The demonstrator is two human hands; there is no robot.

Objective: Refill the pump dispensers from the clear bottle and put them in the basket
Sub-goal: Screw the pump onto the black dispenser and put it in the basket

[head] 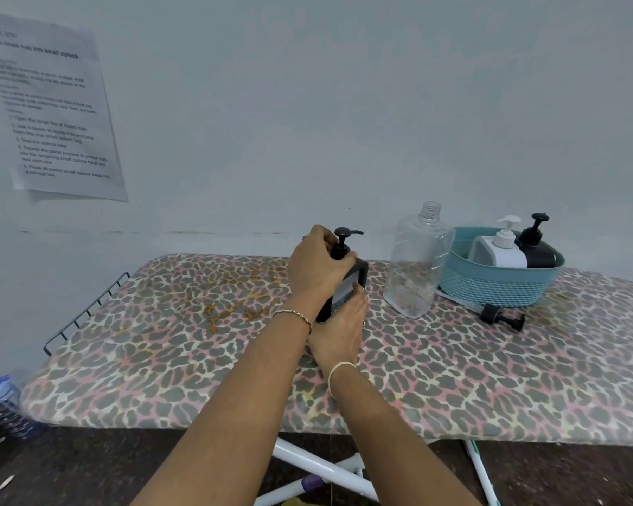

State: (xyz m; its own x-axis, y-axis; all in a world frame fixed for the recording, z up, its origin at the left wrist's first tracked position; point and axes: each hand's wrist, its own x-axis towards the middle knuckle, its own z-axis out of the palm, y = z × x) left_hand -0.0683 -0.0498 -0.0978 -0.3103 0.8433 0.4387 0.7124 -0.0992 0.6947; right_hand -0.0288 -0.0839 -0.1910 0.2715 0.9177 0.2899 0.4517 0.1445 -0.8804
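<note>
A black pump dispenser (359, 275) stands on the leopard-print ironing board (161, 359) near its middle. My left hand (317, 266) grips the collar under its pump head, and my right hand (340, 328) holds the lower body. To the right stands the clear bottle (417, 264), uncapped and nearly empty. Further right, a teal basket (497, 284) holds a white pump dispenser (501, 246) and another black pump dispenser (536, 246). In front of the basket a loose black pump head (501, 316) lies on the board.
A wire rack (88, 308) ends the board on the left. The wall stands right behind the board, with a printed sheet (52, 111) taped to it. A capped water bottle (1, 399) stands on the floor at lower left, white board legs (326, 469) below.
</note>
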